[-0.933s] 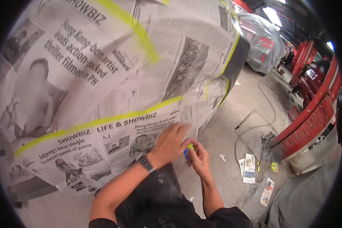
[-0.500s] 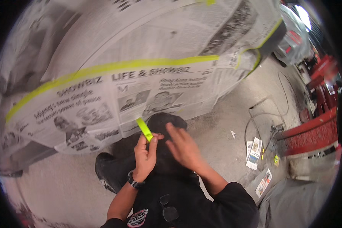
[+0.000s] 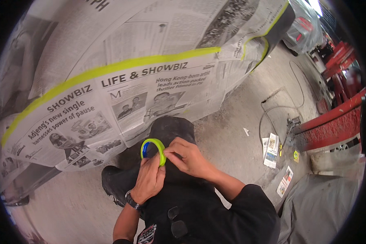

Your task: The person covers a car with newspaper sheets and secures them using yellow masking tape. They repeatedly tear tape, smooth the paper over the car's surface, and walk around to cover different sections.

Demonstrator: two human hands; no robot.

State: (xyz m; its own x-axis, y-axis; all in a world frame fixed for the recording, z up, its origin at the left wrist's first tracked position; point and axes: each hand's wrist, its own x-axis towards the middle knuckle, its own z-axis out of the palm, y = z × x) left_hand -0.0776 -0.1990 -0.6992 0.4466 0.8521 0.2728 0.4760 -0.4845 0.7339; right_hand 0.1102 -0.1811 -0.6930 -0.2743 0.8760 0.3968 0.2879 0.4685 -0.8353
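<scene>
A roll of bright yellow-green masking tape (image 3: 162, 156) with a blue inner core is gripped in my left hand (image 3: 149, 179), its ring tilted so the hole shows. My right hand (image 3: 187, 157) pinches at the right rim of the roll with thumb and forefinger; whether a loose tape end lies between the fingertips is too small to tell. Just beyond my knees hangs a sheet of newspaper (image 3: 105, 112) covering a large curved body. A yellow-green tape strip (image 3: 122, 65) runs along the sheet's upper edge.
Newspaper scraps (image 3: 271, 152) and a small yellow-green roll (image 3: 296, 155) lie on the concrete floor to the right. A dark cable (image 3: 278, 106) loops there, beside a red metal frame (image 3: 333, 130). Grey sheeting (image 3: 321, 207) drapes at lower right. A plastic-covered car (image 3: 301, 28) stands far right.
My left hand has turned the tape roll from edge-on to showing its hole. My right hand, blurred and apart before, has come in to the roll's rim with its fingers pinched.
</scene>
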